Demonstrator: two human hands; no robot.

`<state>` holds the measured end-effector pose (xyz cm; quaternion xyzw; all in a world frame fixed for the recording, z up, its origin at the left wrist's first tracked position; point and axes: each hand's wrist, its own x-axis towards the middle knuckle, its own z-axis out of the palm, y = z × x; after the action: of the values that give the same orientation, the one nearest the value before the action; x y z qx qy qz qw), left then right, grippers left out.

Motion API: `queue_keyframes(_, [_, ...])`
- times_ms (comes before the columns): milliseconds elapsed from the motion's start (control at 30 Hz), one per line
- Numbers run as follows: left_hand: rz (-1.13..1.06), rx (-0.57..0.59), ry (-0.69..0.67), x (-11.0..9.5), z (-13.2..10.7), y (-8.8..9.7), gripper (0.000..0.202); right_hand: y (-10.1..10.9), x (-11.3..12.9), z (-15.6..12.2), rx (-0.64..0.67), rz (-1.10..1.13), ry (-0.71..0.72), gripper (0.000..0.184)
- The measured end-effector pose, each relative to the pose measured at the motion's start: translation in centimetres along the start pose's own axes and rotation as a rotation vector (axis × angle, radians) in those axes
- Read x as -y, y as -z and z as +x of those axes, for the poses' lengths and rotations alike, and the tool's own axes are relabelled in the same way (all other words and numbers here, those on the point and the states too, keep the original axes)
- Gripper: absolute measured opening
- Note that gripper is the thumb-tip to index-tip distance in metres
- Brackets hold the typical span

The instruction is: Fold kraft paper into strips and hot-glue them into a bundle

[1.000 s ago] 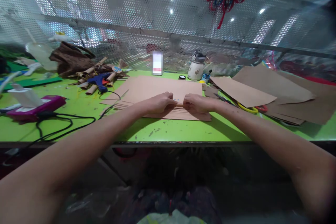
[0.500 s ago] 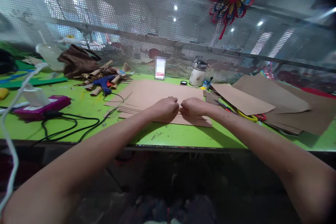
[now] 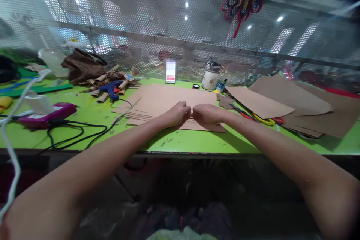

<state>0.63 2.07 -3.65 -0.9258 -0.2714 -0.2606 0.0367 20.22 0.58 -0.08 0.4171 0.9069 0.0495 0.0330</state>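
Note:
A stack of brown paper sheets [image 3: 157,99] lies flat in the middle of the green table [image 3: 182,140]. My left hand [image 3: 177,114] and my right hand [image 3: 206,113] meet side by side on top of the stack near its front edge. Both have curled fingers pinched together where they touch, on a small brown piece that I cannot make out clearly. My forearms reach in from the lower corners of the view.
A blue glue gun [image 3: 109,87] with rolled paper tubes and a black cable [image 3: 73,137] lie at left, beside a pink box [image 3: 46,114]. A white jar [image 3: 210,77] stands at the back. Scissors [image 3: 263,120] and more brown sheets [image 3: 292,99] lie at right. A perforated metal screen bounds the back.
My hands have drawn closer together until they touch, and the fingers curled tighter. The view shifted slightly; a white cord swung into the left edge.

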Motion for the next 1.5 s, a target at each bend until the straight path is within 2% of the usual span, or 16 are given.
queue_keyframes(267, [-0.004, 0.07, -0.117, 0.5, -1.1, 1.5, 0.024, 0.0, -0.6, -0.9, 0.046, -0.023, 0.001, 0.008])
queue_keyframes(567, [0.084, 0.095, -0.18, 0.9, -1.1, 1.8, 0.034, 0.4, 0.3, -1.5, 0.049, -0.066, 0.037, 0.007])
queue_keyframes(733, [0.166, 0.129, -0.238, 0.2, -1.5, 2.7, 0.036, 0.1, 1.9, -2.5, -0.073, -0.167, 0.055, 0.023])
queue_keyframes(833, [0.139, 0.129, -0.238, -0.4, -1.7, 3.2, 0.035, -0.2, 2.6, -2.8, -0.093, -0.214, 0.039, 0.025])
queue_keyframes(933, [0.063, 0.178, -0.158, -0.5, -0.9, 3.5, 0.028, -0.2, 2.7, -2.9, -0.093, -0.21, 0.016, 0.024])
queue_keyframes(1033, [-0.036, 0.268, 0.076, -0.2, 0.8, 3.3, 0.023, -0.3, 2.4, -2.9, -0.121, -0.179, 0.001, 0.022])
queue_keyframes(1133, [-0.05, 0.259, 0.2, 0.1, 2.3, 2.5, 0.029, -1.0, 1.9, -3.1, -0.201, -0.144, -0.001, 0.018])
queue_keyframes(1300, [-0.086, 0.294, 0.264, -0.4, 2.9, 1.0, 0.034, -3.1, 1.3, -3.4, -0.412, -0.063, -0.075, 0.011])
queue_keyframes(1500, [-0.102, 0.261, 0.218, -2.3, 1.9, 0.8, 0.039, -4.4, 0.7, -3.3, -0.497, -0.013, -0.121, 0.011])
